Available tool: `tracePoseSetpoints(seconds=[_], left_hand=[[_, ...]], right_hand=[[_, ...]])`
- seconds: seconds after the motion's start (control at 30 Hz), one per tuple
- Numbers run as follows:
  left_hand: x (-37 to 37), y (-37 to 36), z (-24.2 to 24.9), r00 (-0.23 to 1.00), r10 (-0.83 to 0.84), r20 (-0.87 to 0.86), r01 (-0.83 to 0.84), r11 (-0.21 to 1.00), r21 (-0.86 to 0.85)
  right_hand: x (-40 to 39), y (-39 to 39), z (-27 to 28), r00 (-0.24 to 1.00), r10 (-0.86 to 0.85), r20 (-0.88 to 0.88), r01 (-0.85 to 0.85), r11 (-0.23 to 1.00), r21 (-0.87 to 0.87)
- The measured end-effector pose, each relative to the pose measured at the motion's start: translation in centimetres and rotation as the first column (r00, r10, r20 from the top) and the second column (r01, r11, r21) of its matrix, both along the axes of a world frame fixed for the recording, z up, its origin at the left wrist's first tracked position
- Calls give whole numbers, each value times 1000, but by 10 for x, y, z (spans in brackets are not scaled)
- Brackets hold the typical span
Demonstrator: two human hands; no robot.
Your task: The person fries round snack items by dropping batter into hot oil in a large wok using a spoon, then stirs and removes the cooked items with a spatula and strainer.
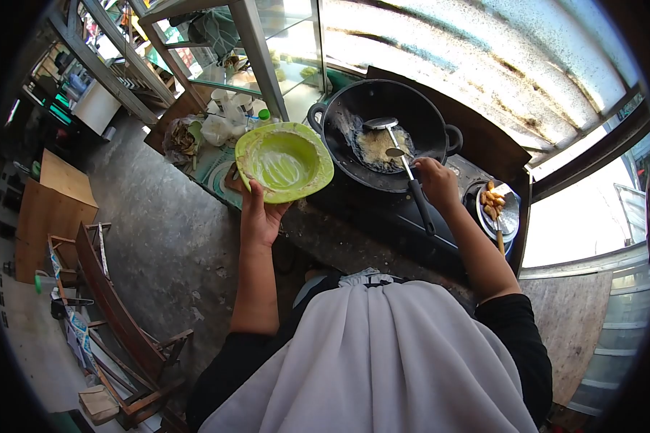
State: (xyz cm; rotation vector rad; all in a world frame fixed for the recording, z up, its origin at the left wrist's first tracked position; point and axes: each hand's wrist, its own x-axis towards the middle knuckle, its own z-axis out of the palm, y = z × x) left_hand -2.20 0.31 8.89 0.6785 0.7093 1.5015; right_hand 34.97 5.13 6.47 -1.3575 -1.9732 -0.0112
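Note:
My left hand [262,216] grips the rim of a lime-green bowl [247,160] from below, with the thumb up along its side. The bowl is tilted, and pale batter is smeared over its inside and rim. My right hand [438,180] is closed over the near right side of a black wok [347,101], pinching what looks like a small spoon [395,152]. A pale mass of batter [374,148] lies in bubbling oil at the wok's bottom. A metal turner [380,123] rests in the wok, its black handle [420,207] sticking out over the near rim beside my right hand.
A plate of fried pieces [492,202] stands right of the wok. A glass display case [289,58] stands behind the bowl, with plastic bags [217,131] and a green-capped bottle [264,115] beside it. A wooden bench [112,296] is on the floor at left.

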Motion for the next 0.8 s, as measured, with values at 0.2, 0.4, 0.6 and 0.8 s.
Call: tracePoseSetpoints(seconds=[0.2, 0.4, 0.6, 0.8], left_hand=[[-2, 1, -2, 1000, -9, 3, 9, 1000, 7], [-2, 1, -1, 1000, -5, 8, 5, 1000, 4], [-2, 4, -2, 1000, -18, 18, 18, 1000, 6], [1, 8, -3, 999, -41, 25, 41, 999, 10]], right_hand=[[0, -1, 2, 1000, -14, 11, 14, 1000, 22], [4, 1, -1, 1000, -8, 7, 8, 1000, 23], [1, -4, 4, 1000, -15, 21, 14, 999, 42], [1, -6, 4, 1000, 8, -8, -8, 998, 62]])
